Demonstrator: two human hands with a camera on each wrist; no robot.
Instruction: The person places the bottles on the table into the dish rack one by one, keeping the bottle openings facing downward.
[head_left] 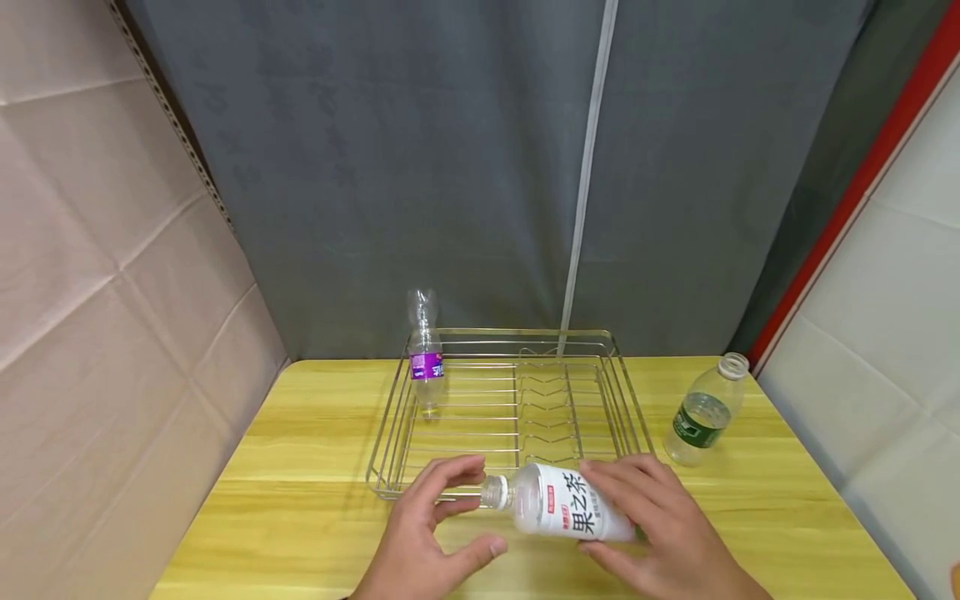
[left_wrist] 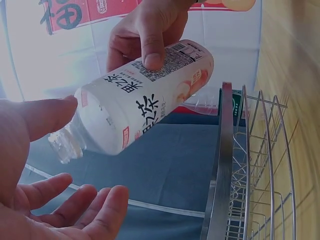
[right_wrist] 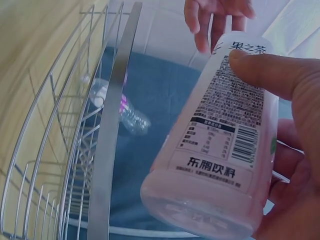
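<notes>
In the head view a plastic bottle point(head_left: 573, 502) with a white label and black characters lies on its side in the air, its uncapped neck pointing left. My right hand point(head_left: 660, 521) grips it round the base end, the thumb below and the fingers over the top. My left hand point(head_left: 431, 533) is at the neck, fingers and thumb spread apart around the mouth. In the left wrist view, a gap shows between the left fingertips point(left_wrist: 112, 200) and the bottle. The right wrist view shows the right thumb point(right_wrist: 260, 70) pressed on the printed label.
Behind the hands a wire rack point(head_left: 480, 433) stands on the wooden table point(head_left: 322, 467). A clear bottle with a purple label point(head_left: 427, 367) is at the rack's left side. On the table right of the rack is a clear bottle with a green label point(head_left: 696, 427). Grey cloth point(head_left: 420, 167) hangs behind.
</notes>
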